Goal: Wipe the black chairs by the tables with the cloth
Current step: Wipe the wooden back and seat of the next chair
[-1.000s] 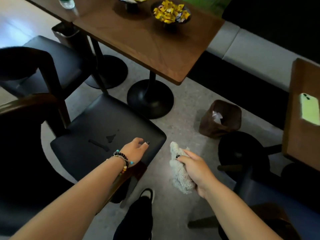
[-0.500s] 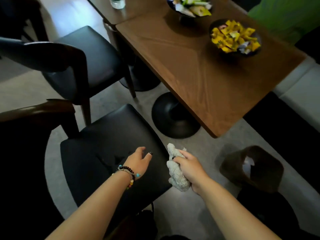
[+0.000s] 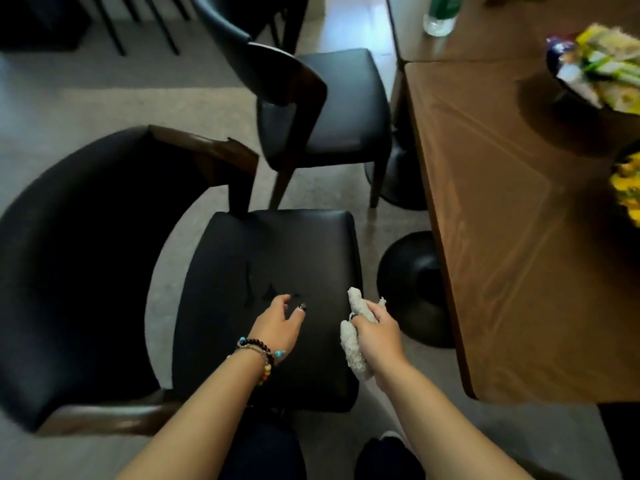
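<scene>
A person stands over the nearer black chair (image 3: 277, 271), pulled out beside a wooden tabletop (image 3: 502, 220), with the wiping of its seat apparently yet to begin. The right hand (image 3: 379, 336) is curled around a bunched pale cloth (image 3: 353, 344), held at the seat's right edge; whether the cloth touches the leather cannot be told. The left hand (image 3: 278, 322), wearing beaded bracelets, hovers over or rests on the front of the seat with fingers loosely spread, holding nothing. Dark marks (image 3: 256, 289), seemingly wet streaks or smears, lie on the cushion just beyond the left fingertips, which suggests this seat is not clean. The padded curved backrest (image 3: 76, 271) shows no sign either way. A second black chair (image 3: 332, 105) stands farther along the tabletop, well apart from both hands, its condition too dim to judge. On that showing, the job looks to be at an early stage: cloth in hand, spots on the first seat left, and at least one more chair to go. A bottle (image 3: 440, 12) and bowls of wrapped snacks (image 3: 602, 74) sit on the tabletop.
</scene>
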The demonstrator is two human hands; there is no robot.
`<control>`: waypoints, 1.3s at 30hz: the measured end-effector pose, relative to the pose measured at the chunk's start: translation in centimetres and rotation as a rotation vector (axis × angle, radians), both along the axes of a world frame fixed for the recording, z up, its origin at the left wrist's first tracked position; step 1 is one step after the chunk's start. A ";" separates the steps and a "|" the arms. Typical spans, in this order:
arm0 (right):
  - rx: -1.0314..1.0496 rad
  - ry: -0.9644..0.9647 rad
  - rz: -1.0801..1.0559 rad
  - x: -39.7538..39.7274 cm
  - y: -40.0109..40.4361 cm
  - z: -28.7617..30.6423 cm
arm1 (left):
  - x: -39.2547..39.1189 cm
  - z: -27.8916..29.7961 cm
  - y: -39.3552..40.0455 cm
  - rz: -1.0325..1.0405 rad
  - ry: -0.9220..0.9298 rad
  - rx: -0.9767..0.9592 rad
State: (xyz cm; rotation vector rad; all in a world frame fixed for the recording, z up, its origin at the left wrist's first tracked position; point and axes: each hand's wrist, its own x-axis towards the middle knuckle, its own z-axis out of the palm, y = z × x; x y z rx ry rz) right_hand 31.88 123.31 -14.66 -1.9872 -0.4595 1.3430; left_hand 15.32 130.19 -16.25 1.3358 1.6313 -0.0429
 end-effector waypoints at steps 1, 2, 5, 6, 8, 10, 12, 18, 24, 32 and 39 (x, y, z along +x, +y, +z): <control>0.013 -0.022 0.028 0.1 0.2 -0.1 | -0.1 -0.2 -0.7 0.026 -0.001 0.006; 0.032 -0.053 0.066 0.1 0.5 -0.2 | -0.1 -0.5 -1.4 0.052 0.000 0.019; 0.084 -0.181 0.175 -0.2 1.7 -2.2 | -0.2 -2.7 -3.5 0.137 -0.010 0.053; 0.104 -0.213 0.198 -0.5 2.0 -3.4 | -0.3 -3.9 -4.2 0.159 -0.016 0.069; 0.137 -0.279 0.266 -1.1 2.3 -5.9 | -0.5 -6.3 -5.3 0.178 -0.023 0.110; 0.167 -0.364 0.374 -1.5 2.7 -9.0 | -0.7 -9.3 -6.0 0.133 -0.003 0.193; 0.205 -0.504 0.539 -1.6 3.1 -12.6 | -1.1 -12.5 -6.4 0.057 0.056 0.314; 0.484 -0.960 0.773 -2.3 4.3 -23.3 | -2.7 -22.4 -6.7 -0.174 0.310 0.662; 0.730 -1.131 0.604 -2.3 4.3 -26.7 | -2.9 -25.3 -6.8 -0.143 0.292 0.870; 0.764 -1.031 0.587 -2.2 4.2 -26.5 | -2.6 -25.2 -7.3 -0.070 0.309 0.961; 0.806 -0.968 0.648 -1.6 4.8 -25.9 | -2.8 -25.2 -7.4 -0.023 0.287 1.011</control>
